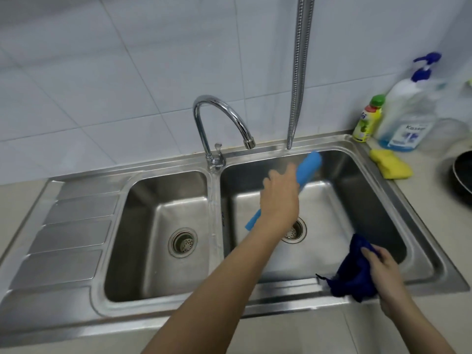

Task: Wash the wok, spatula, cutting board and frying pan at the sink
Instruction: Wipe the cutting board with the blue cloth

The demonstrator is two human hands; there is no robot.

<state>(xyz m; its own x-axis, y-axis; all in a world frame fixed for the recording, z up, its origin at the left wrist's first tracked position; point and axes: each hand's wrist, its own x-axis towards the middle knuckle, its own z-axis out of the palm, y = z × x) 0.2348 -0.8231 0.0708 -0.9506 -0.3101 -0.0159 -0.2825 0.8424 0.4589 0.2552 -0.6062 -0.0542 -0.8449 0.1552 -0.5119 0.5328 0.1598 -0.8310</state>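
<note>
Setting: white tiled wall behind a steel double sink, with the faucet at centre frame showing no water running.
Left hand: the left hand grips a light blue spatula over the right basin, blade toward the upper right.
Right hand: the right hand clutches a dark blue cloth at the basin's lower right rim.
Progress: judged mid-task, with the spatula in hand and both basins holding no cookware.
Hidden: a dark pan is cut off at the right edge; whether it is the wok or frying pan is unclear. No cutting board is in view. The spatula's middle is behind the hand.
</note>
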